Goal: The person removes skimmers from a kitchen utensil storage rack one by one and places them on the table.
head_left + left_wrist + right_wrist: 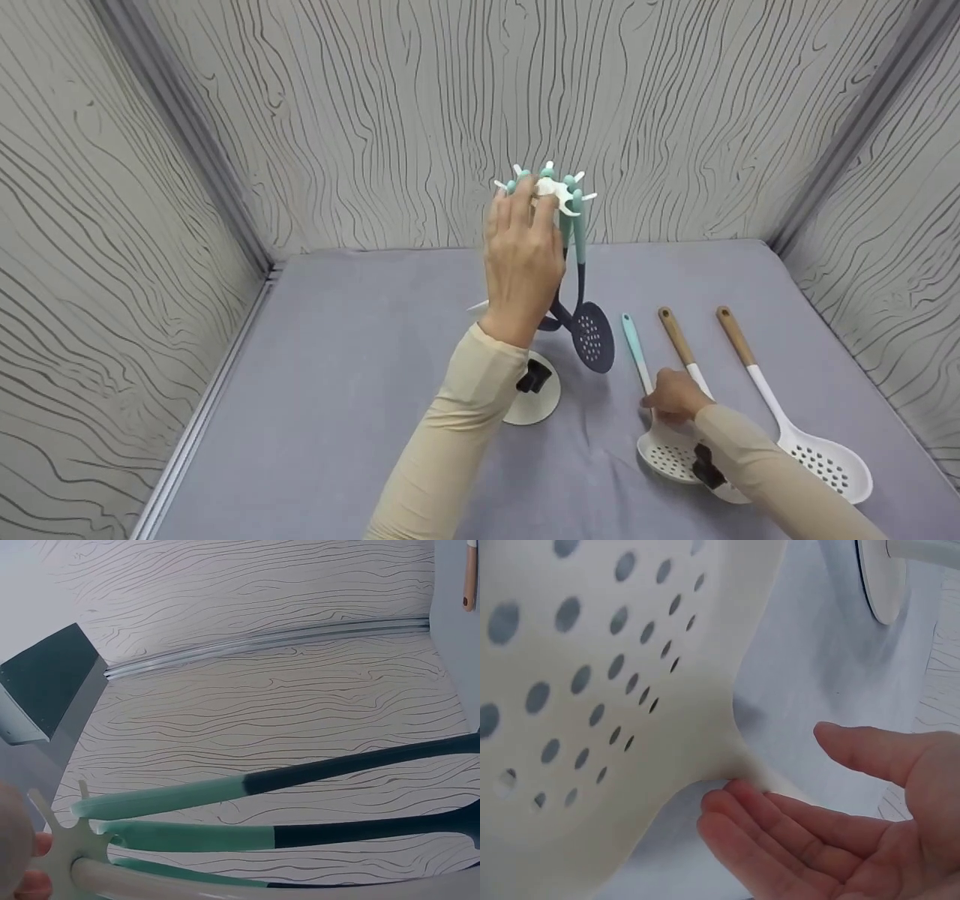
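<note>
Gripped the utensil rack [556, 193], touched the teal-handled skimmer [670, 457].
Pinched the rack's top with left hand [523, 259]; met the skimmer's neck with right hand [673, 397] spread, on the bench [337, 360] right of the rack.

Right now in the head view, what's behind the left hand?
Parts of the white rack and mint-handled utensils show past the left hand; the rack's pole is covered there.
</note>
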Available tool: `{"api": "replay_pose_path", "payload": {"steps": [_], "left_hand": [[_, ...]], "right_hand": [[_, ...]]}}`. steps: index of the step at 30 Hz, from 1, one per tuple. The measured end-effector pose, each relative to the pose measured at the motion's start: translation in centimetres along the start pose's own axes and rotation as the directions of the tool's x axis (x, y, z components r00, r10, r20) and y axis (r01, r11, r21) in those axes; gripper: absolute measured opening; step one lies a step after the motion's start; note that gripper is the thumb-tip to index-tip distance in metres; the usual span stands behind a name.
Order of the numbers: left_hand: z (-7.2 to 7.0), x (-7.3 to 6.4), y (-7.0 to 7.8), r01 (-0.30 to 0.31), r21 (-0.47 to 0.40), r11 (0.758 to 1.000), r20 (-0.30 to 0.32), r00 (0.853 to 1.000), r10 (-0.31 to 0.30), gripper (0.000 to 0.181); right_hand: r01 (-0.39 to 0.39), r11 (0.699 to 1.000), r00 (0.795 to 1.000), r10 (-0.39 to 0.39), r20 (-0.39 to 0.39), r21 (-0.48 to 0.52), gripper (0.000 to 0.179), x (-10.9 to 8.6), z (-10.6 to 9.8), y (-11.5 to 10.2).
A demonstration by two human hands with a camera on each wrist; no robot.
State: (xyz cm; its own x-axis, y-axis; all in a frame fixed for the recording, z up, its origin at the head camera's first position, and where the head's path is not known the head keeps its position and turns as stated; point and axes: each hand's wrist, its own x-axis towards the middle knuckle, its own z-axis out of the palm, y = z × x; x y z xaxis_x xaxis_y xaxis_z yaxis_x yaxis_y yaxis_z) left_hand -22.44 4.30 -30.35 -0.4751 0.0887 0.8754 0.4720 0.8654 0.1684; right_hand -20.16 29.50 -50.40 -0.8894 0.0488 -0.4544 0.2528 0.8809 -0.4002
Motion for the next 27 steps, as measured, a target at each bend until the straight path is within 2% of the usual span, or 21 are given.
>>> {"api": "replay_pose_path", "payload": {"steps": [6,12,18,21,27], "left_hand": [[-0.4,0.3,0.4,0.007,-0.005,1.0,0.007,1.0,-0.007,0.015],[-0.6,0.4,0.8,0.0,0.039,0.999,0.012,1.0,0.0,0.013],[-0.3,0.3,0.8,0.002,0.021,1.0,-0.009,1.0,-0.002,0.012],[-0.2,0.4,0.8,-0.004,0.053,0.999,-0.016,1.0,0.005,0.017],[-0.2,0.8,0.7,-0.016,0.18,0.984,-0.067,0.997,0.029,0.034]], "right_hand": [[0.031,0.999,0.999,-0.032,-0.026,-0.022,0.022,-0.3,0.1,-0.2],[0.066,0.996,0.997,-0.064,-0.031,0.054,0.03,-1.3,-0.1,-1.0],[0.088,0.99,0.996,-0.085,-0.029,0.108,0.031,-2.6,0.3,-1.8],[0.114,0.985,0.993,-0.109,-0.042,0.13,0.026,-3.0,0.7,-2.1],[0.166,0.966,0.986,-0.157,-0.063,0.196,0.025,-3.8,1.2,-2.7]]}}
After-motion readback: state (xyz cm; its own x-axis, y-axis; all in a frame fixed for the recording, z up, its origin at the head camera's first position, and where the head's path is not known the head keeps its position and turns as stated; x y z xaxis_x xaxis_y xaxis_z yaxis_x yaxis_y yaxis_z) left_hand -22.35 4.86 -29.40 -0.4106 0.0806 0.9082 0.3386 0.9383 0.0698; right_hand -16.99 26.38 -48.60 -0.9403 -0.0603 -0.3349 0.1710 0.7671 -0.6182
